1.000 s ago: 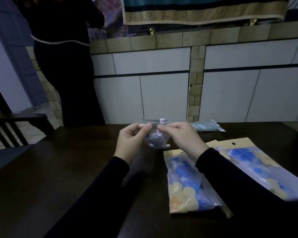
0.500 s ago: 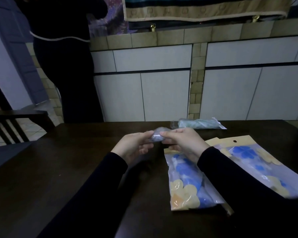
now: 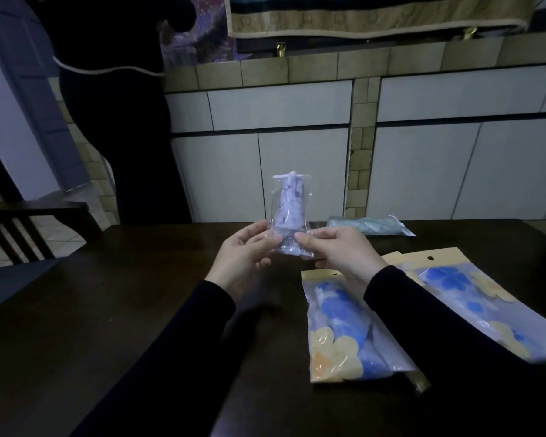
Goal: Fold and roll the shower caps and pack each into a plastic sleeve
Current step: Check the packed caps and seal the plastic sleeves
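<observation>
A rolled pale purple shower cap (image 3: 290, 203) stands upright inside a clear plastic sleeve (image 3: 276, 216), its top poking out of the sleeve's open end. My left hand (image 3: 245, 253) pinches the sleeve's lower left edge and my right hand (image 3: 338, 250) pinches its lower right edge, holding it above the dark table (image 3: 108, 310). A teal cap in a sleeve (image 3: 368, 225) lies flat at the table's far edge.
Two flat packets with blue and yellow flower print lie to the right, one (image 3: 347, 329) under my right forearm, the other (image 3: 473, 298) farther right. A person in dark clothes (image 3: 117, 121) stands at the back left. A dark chair (image 3: 29, 228) is at the left.
The sleeve with the purple cap was held low and sideways between my hands; now it is turned upright and raised, gripped at its bottom.
</observation>
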